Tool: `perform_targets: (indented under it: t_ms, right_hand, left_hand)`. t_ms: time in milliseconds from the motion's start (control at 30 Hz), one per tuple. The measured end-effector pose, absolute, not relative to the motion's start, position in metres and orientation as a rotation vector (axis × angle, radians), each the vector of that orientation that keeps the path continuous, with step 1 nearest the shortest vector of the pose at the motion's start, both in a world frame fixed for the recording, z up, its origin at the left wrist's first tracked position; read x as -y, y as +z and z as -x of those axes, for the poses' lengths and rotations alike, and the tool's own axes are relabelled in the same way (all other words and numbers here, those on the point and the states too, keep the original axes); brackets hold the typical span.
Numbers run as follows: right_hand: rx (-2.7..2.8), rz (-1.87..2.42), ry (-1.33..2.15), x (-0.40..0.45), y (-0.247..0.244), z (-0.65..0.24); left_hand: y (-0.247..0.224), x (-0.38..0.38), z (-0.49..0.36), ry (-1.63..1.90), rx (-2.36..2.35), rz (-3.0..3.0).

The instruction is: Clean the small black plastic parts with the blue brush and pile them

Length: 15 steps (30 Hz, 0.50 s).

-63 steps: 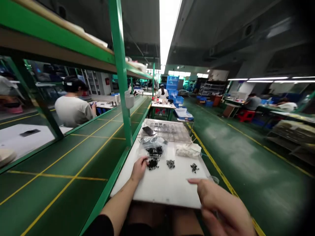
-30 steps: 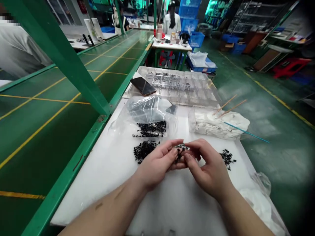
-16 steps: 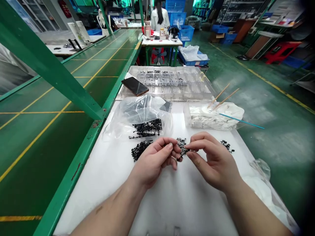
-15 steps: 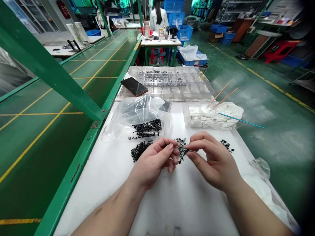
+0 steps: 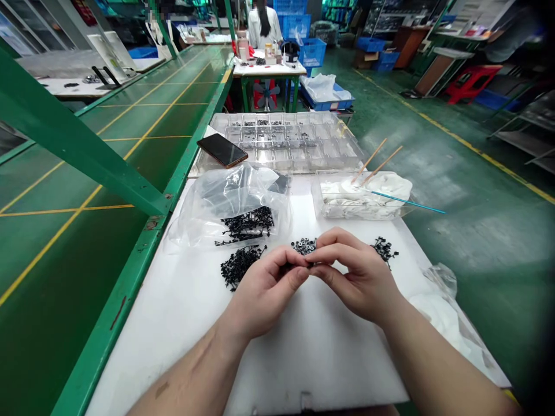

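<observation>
Over the middle of the white table (image 5: pixel 277 358), my left hand (image 5: pixel 266 294) and my right hand (image 5: pixel 358 280) meet at the fingertips. Each is closed in a pinch; whatever sits between the fingers is too small and covered to make out. Just behind the fingertips lies a heap of small black and silver ring-like parts (image 5: pixel 304 245), partly hidden by my hands. To the left of my left hand is a pile of thin black branching parts (image 5: pixel 238 267). More of them show in a clear plastic bag (image 5: pixel 229 188). A smaller black cluster (image 5: pixel 384 249) lies beyond my right hand.
A clear compartment tray (image 5: pixel 336 151) with small parts stands at the back, a phone (image 5: pixel 222 150) on its left corner. A clear box (image 5: pixel 319 203) holds white material and protruding sticks. A green slanted beam (image 5: pixel 87 144) and conveyor flank the left. A person (image 5: pixel 263 29) is farther off.
My right hand has moved left, so its fingertips now meet those of my left hand. The whole view has shifted slightly, with the table things appearing further left.
</observation>
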State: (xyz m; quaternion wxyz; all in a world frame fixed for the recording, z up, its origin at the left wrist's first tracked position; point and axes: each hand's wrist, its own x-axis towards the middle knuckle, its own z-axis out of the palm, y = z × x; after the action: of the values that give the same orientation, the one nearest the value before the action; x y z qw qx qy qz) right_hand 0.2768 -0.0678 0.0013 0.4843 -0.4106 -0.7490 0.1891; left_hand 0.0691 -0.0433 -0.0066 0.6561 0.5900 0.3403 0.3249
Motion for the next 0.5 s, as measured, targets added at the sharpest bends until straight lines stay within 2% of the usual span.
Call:
perform_targets:
  t_ms: [167, 233, 367, 500]
  right_hand:
    - [1.738, 1.037, 0.501, 0.068, -0.001, -0.282]
    - [1.447, 1.090, 0.414, 0.065, -0.002, -0.294]
    - [0.739, 1.066, 0.018, 0.054, -0.003, -0.335]
    - [0.221, 1.224, 0.126, 0.041, -0.006, -0.378]
  left_hand:
    - [-0.008, 0.042, -0.069, 0.765, -0.825, -1.385]
    - [-0.010, 0.040, -0.069, 0.748, -0.893, -1.351]
    - [-0.015, 0.035, -0.068, 0.749, -0.967, -1.279]
    - [-0.020, 0.031, -0.069, 0.740, -0.965, -1.236]
